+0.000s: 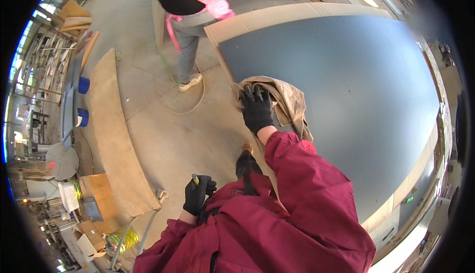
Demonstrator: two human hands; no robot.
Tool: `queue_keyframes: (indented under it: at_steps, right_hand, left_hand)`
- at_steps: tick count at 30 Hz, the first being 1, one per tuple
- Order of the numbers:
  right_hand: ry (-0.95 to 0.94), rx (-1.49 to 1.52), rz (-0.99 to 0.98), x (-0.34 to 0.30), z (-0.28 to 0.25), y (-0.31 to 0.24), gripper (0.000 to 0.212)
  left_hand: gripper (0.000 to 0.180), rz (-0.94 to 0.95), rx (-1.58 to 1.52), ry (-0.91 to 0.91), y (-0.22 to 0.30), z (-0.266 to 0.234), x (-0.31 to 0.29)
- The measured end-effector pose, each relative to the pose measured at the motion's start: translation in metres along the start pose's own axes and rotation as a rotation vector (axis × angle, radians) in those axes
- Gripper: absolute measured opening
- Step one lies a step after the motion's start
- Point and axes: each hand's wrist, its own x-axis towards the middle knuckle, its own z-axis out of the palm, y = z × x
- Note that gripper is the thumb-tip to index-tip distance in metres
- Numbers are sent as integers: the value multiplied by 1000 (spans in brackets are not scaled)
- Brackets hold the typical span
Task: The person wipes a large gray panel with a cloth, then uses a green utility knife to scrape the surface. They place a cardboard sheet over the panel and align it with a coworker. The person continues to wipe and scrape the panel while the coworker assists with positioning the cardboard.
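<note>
My right hand point(257, 109), in a black glove, presses on a crumpled tan cloth point(291, 100) at the near left edge of a large blue-grey panel point(346, 75). Its fingers bend over the bunched fabric, and part of the cloth trails toward me along the panel. Low at my left side, my left hand point(199, 194), also black-gloved, is closed round a slim tool point(196, 179) with a yellow tip. Most of that tool is hidden in the fist, so its kind does not show. Maroon sleeves cover both arms.
Cardboard point(269, 18) lies under the panel. Another person point(190, 21) with pink straps stands beyond its left corner, near a hose point(184, 113) looped on the concrete floor. At left are a long brown board point(116, 139), blue buckets point(82, 117) and open cardboard boxes point(91, 238).
</note>
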Motion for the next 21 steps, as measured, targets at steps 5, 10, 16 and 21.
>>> queue_keyframes:
  at_steps: [5,10,16,21]
  right_hand:
    - [98,60,-2,123,38,6,52]
    - [64,-56,39,211,70,4,53]
    - [36,69,-74,174,39,11,48]
    - [-112,285,-74,28,-25,13,49]
  left_hand:
    - [31,-82,80,110,43,-2,31]
    - [26,-53,-19,108,53,-2,33]
    - [17,48,192,89,80,5,67]
    - [20,-221,-165,-182,111,17,143]
